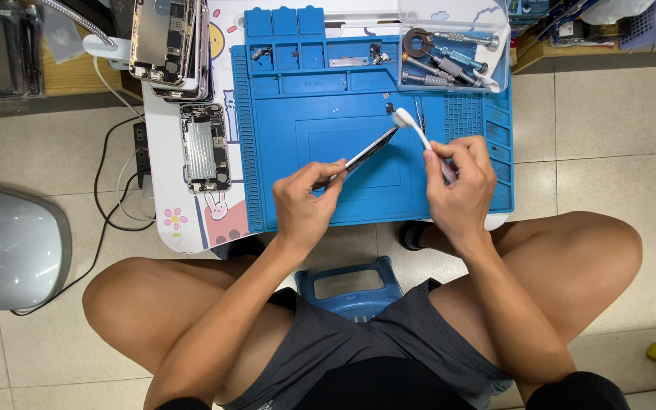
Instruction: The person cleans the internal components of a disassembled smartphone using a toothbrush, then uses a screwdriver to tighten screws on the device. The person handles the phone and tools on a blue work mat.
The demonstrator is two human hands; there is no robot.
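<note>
Left hand: grips the lower end of a thin dark phone part, held edge-on at frame centre.
Phone part: long axis runs lower left to upper right, above the blue silicone repair mat on the table.
Right hand: closed around a white toothbrush; its head points upper left, meeting the part's upper tip.
Mat compartments: small screws and metal bits along the top.
Clear plastic tray: upper right, holds metal screwdriver handles and a ring.

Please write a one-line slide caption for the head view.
Left hand tilts a phone over the blue mat; right hand brushes its end with a toothbrush.
</note>
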